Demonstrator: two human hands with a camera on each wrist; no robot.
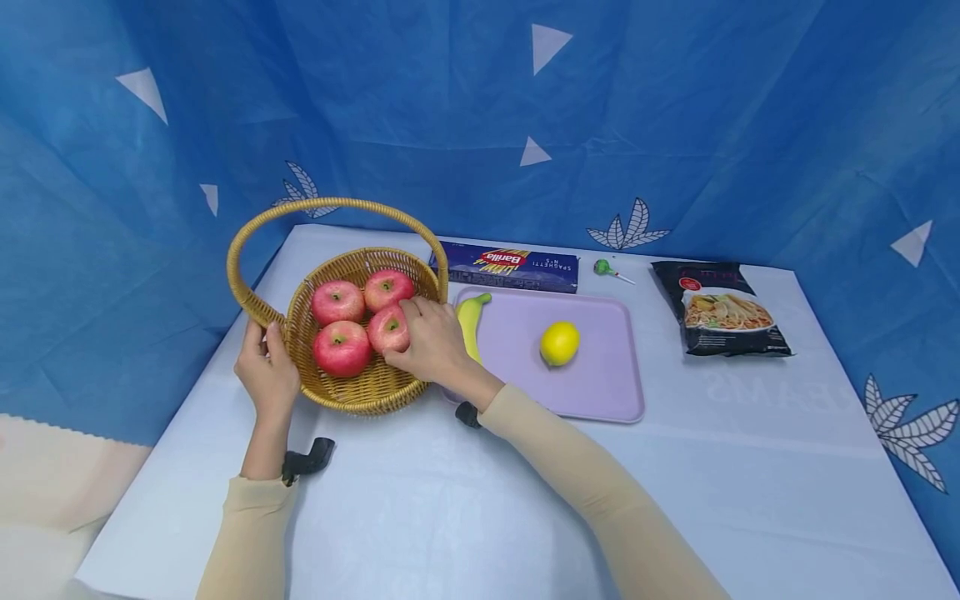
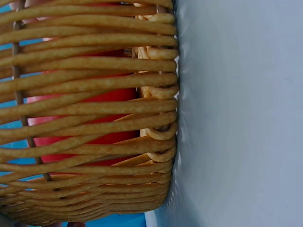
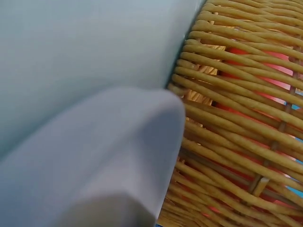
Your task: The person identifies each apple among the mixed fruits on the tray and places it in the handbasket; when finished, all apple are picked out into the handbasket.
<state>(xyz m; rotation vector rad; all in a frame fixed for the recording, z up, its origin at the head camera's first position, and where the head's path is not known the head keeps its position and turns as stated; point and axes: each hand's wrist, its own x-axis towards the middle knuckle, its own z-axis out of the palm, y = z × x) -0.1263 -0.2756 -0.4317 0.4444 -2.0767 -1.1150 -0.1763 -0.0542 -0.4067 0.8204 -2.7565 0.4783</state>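
Observation:
A woven wicker basket (image 1: 367, 398) with a tall arched handle stands on the left of the table and holds several red apples (image 1: 337, 302). My left hand (image 1: 268, 371) grips its left side at the foot of the handle, thumb on the inside. Reaching over the right rim, my right hand (image 1: 437, 340) has its fingers and thumb round the nearest apple (image 1: 388, 331) on that side. Both wrist views look at the basket wall (image 2: 94, 109) from close by, with red showing through the gaps. The left hand's fingers are mostly out of its own wrist view.
Right of the basket lies a lilac tray (image 1: 600, 392) with a lemon (image 1: 559, 343) and a partly covered banana (image 1: 470, 321). Behind it are a spaghetti box (image 1: 510, 267) and a lollipop (image 1: 603, 267). A black noodle packet (image 1: 720, 310) lies farther right.

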